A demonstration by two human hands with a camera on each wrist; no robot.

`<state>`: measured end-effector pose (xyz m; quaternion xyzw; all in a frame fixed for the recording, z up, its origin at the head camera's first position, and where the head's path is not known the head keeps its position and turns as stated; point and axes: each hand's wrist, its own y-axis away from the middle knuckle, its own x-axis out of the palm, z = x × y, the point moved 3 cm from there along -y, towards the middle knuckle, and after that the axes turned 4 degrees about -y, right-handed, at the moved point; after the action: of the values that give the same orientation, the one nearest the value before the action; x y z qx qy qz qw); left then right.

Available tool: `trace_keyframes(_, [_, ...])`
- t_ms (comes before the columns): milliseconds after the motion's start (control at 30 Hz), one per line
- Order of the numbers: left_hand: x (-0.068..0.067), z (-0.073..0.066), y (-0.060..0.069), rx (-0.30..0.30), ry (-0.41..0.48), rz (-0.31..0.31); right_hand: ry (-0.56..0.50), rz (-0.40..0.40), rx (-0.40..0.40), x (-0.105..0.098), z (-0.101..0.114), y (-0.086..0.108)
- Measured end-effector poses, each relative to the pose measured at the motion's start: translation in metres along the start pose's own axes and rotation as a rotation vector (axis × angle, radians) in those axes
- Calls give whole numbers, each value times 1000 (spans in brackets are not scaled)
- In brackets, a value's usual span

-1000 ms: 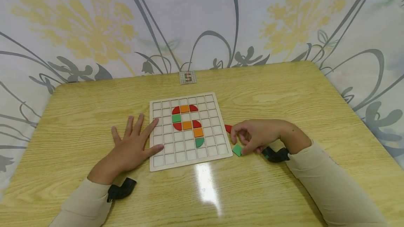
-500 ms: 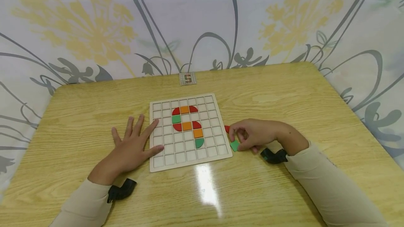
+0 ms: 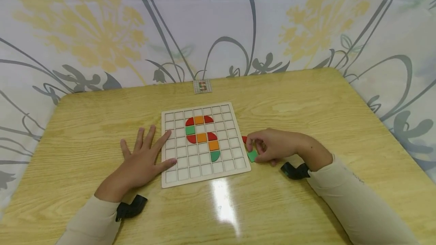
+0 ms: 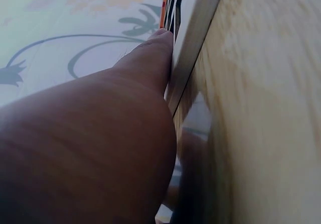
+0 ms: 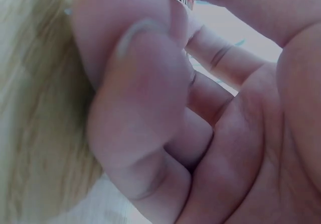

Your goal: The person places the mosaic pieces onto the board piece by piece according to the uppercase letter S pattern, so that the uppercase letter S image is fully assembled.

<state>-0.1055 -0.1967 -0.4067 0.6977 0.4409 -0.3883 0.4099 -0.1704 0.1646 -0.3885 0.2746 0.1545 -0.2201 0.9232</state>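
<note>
A wooden grid board (image 3: 163,182) lies on the table, bearing red quarter-round tiles (image 3: 192,139), orange square tiles (image 3: 201,137), a green square tile (image 3: 190,130) and a green quarter-round tile (image 3: 215,156). My left hand (image 3: 139,165) lies spread, its index finger and thumb resting on the board's left side; the left wrist view shows a finger along the board's edge. Just beyond the right edge, my right hand (image 3: 274,146) pinches a loose green square tile (image 3: 252,155) between thumb and index finger. In the right wrist view the curled fingers hide that tile.
Partly behind the right hand is a loose red tile (image 3: 244,139), close to the board's right edge. A small pattern card (image 3: 202,86) lies at the table's back edge, before a flowered backdrop (image 3: 225,18). Black devices (image 3: 131,208) sit at both wrists.
My right hand has shifted slightly left, and the loose green square tile has moved with it, up against the board's right edge. The left hand stays in place on the board.
</note>
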Motion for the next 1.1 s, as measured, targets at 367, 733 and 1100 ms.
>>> trace_keyframes(367, [1, -1, 1, -6, -11, -1, 17, -6, -12, 1, -2, -1])
trace_keyframes(733, [2, -1, 0, -10, -8, 5, 11, -24, -12, 1, -5, -2])
trace_keyframes(1100, [2, 0, 0, -5, -5, 5, 115, -146, -140, -10, 1, 0])
